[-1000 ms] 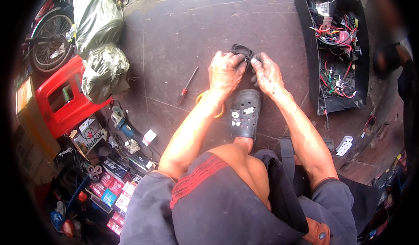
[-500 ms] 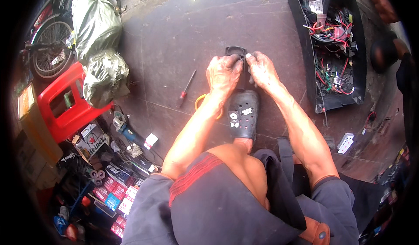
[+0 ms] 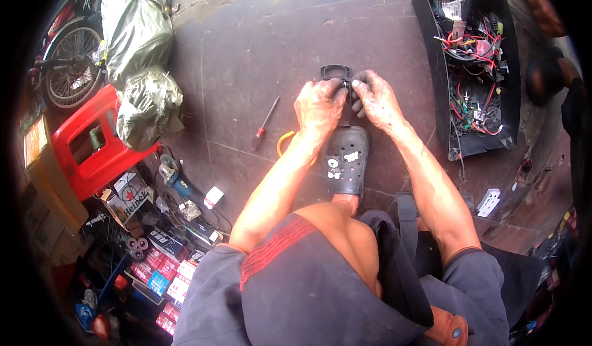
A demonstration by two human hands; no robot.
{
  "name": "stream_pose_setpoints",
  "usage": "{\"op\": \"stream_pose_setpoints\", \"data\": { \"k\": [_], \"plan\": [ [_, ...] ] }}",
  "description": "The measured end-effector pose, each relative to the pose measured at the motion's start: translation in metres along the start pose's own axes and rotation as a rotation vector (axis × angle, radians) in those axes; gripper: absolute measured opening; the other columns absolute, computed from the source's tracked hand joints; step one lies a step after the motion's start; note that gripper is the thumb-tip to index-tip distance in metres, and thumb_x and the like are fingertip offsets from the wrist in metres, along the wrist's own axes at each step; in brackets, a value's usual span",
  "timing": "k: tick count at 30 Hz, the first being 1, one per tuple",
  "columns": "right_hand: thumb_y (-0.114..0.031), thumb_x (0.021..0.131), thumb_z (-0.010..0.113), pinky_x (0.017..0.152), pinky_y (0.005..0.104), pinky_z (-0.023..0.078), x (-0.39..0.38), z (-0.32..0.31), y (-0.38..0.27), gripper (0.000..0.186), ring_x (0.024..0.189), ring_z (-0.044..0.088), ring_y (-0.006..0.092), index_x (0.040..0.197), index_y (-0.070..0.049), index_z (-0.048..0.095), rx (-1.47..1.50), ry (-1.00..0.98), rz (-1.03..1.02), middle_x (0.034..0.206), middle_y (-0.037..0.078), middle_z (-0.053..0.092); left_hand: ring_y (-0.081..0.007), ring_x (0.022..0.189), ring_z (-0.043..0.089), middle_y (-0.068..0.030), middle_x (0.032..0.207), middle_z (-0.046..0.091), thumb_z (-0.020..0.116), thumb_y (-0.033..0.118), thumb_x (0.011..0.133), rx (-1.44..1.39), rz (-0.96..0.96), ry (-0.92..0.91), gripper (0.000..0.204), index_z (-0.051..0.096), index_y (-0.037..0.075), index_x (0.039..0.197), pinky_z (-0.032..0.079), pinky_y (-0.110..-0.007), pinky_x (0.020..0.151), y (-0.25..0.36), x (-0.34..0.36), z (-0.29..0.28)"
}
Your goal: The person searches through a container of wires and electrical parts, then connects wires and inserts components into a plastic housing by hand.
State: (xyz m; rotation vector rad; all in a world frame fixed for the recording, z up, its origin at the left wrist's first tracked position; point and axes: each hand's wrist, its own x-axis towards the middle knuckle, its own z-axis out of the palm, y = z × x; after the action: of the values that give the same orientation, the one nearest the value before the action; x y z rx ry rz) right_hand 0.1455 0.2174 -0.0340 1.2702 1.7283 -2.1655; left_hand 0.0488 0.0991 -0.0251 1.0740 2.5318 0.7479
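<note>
In front of my shoe is a long black part with a loop-shaped handle (image 3: 336, 70) at its far end. My left hand (image 3: 319, 104) is closed on this part just below the loop. Close beside it, my right hand (image 3: 377, 99) has thumb and fingers pinched together at the part's right edge. Whatever sits between those fingertips is too small to make out. A screwdriver (image 3: 265, 123) with a red and dark handle lies on the floor left of my left hand. Partly behind my left forearm shows a yellow curved thing (image 3: 283, 142).
To the right stands a black bin (image 3: 436, 109) of tangled wires, with another person's hand (image 3: 545, 10) beyond it. On the left are a red plastic stool (image 3: 68, 142), a pale sack (image 3: 137, 38), an angle grinder (image 3: 179, 183) and several boxes. My black clog (image 3: 346, 161) is near the part.
My right thumb and fingers have shifted and curled in more closely at the black part's edge. My left hand keeps its hold, and the view has moved slightly.
</note>
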Motion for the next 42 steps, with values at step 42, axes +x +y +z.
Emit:
{"op": "stream_pose_setpoints", "data": {
  "k": [42],
  "plan": [
    [-0.014,0.083,0.063,0.089,0.0471,0.052,0.008,-0.003,-0.008,0.031,0.100,0.063,0.0411,0.113,-0.005,0.061,-0.716,0.209,-0.622,0.111,0.023,0.065,-0.0354,0.072,0.067,-0.0141,0.075,0.068,0.065,0.020,0.083,0.036,-0.133,-0.112,0.014,0.071,0.013,0.094,0.053,-0.046,0.066,0.016,0.009,-0.019]
  ]
}}
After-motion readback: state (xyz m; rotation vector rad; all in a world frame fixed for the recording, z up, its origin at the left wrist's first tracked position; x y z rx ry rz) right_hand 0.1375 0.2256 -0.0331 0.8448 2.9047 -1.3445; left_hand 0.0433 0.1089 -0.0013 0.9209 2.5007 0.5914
